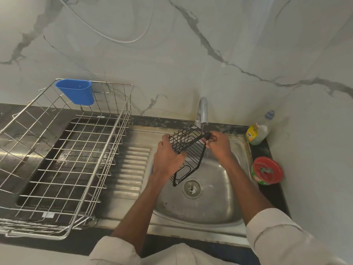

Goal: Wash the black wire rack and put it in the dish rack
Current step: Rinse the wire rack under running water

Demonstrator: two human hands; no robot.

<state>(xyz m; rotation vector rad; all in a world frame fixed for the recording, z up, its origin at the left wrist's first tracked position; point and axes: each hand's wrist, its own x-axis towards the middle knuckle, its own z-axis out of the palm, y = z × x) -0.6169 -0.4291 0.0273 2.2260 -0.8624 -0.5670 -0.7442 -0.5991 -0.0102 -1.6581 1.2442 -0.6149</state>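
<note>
Marble-veined wall tiles fill the upper half of the head view, above a dark countertop with a stainless steel sink point(219, 205) set into it at lower centre. At centre frame, just below the chrome tap point(202, 111), the black wire rack point(188, 150) is held tilted over the basin, its lower end hanging above the drain point(191, 188). The left hand point(168, 155) is wrapped round the rack's left edge, fingers curled through the wires, while the right hand point(219, 144) pinches its upper right corner near the spout. Whether water is running cannot be told. At the left of the frame stands the steel dish rack point(63, 155), a blue cup point(76, 93) hooked on its far rim. At the right edge a soap bottle point(255, 133) and a red-lidded tub point(267, 170) are seen. The black wire rack is judged light and stiff, its coated wires likely slippery when wet; it is best taken by the outer frame, where the thicker wire gives the fingers a firm hold.
</note>
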